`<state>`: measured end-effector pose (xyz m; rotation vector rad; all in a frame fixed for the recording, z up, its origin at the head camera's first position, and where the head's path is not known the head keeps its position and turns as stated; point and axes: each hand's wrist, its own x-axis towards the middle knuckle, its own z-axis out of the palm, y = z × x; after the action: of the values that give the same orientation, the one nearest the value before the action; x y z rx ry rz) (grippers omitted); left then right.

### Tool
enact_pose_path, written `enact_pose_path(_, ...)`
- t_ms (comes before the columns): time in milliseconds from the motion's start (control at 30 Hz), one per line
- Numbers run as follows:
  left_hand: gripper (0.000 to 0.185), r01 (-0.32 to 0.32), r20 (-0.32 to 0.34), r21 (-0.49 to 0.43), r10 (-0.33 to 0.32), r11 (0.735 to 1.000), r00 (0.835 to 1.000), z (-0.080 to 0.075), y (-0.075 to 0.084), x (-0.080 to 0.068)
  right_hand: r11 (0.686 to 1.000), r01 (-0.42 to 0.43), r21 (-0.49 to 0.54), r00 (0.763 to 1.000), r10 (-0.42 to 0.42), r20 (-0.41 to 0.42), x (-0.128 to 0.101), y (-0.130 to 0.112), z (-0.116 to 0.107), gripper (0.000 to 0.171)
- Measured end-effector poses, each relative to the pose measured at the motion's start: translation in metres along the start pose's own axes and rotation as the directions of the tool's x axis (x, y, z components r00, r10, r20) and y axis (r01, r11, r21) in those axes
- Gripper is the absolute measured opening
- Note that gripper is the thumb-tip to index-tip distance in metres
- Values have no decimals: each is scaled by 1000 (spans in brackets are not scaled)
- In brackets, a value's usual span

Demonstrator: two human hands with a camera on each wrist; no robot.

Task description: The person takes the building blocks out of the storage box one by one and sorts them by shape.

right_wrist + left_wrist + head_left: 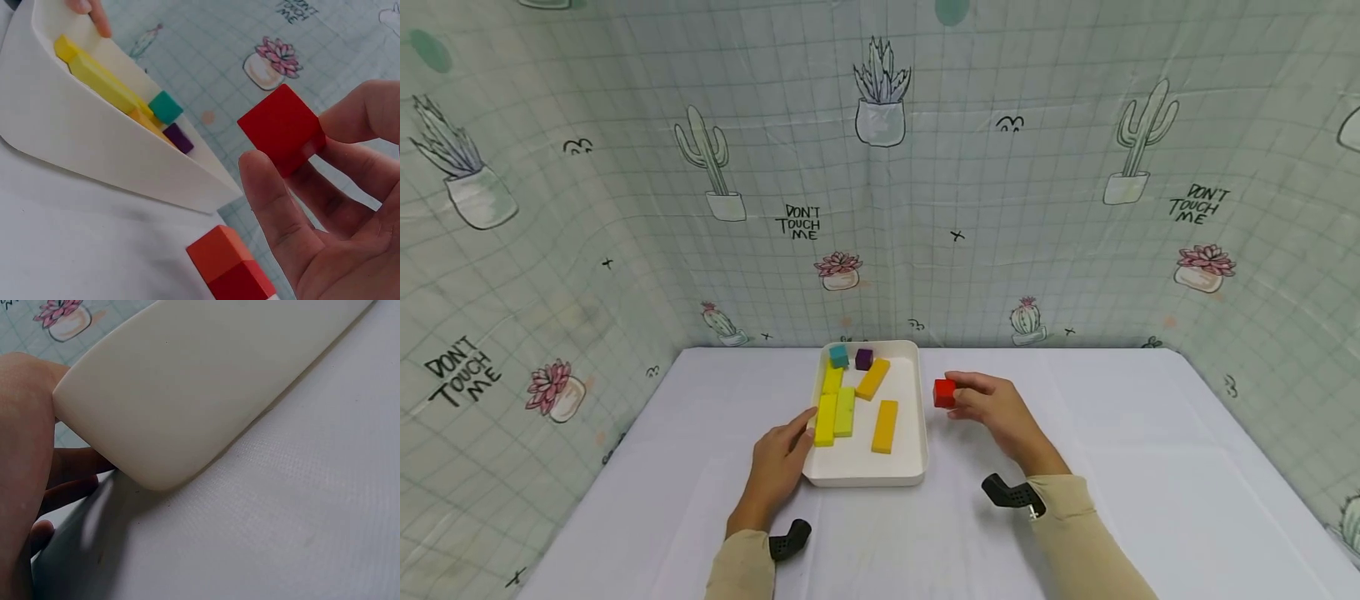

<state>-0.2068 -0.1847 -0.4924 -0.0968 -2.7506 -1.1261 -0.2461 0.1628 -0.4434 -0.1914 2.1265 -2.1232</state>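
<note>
A white tray (917, 450) sits mid-table. In it lie a teal cube (838, 357), a purple cube (864, 358), yellow bars (835, 408) and orange bars (885, 426). My left hand (801, 429) grips the tray's left front edge, thumb over the rim and fingers against the outer wall (187, 381). Just right of the tray, my right hand (961, 393) pinches a red cube (944, 392) between thumb and fingers, raised off the table. The right wrist view shows this red cube (282, 128) close up, beside the tray (94, 144).
An orange and a red block (230, 262) lie joined on the white tablecloth below my right hand. Cactus-print curtain walls close in the back and both sides. Bare cloth (1150, 467) spreads right and left of the tray.
</note>
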Motion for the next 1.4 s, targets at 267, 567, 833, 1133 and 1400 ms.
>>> enact_pose_path(267, 44, -2, -3, 0, 2, 1000, 1000, 0, 2, 1, 999, 39, 22, 998, -38, -52, -4, -6, -20, 41)
enact_pose_path(567, 44, 18, 0, 0, -18, 1000, 1000, 0, 2, -1, 999, -4, 41, 994, 8, -105, -6, -4, -35, 42)
enact_pose_path(833, 44, 6, 3, 8, -7, 1000, 1000, 1, 1, -2, 997, -37, 61, 990, 45, -136, -6, 5, -46, 45)
enact_pose_path(1133, 43, 6, -6, 14, -6, 1000, 1000, -1, -2, 0, 992, -128, 12, 969, 128, -213, -3, 19, -57, 47)
enact_pose_path(1400, 43, 8, -9, -2, -8, 1000, 1000, 1, 0, -1, 984, -160, -75, 963, 139, -232, -3, 29, -65, 46)
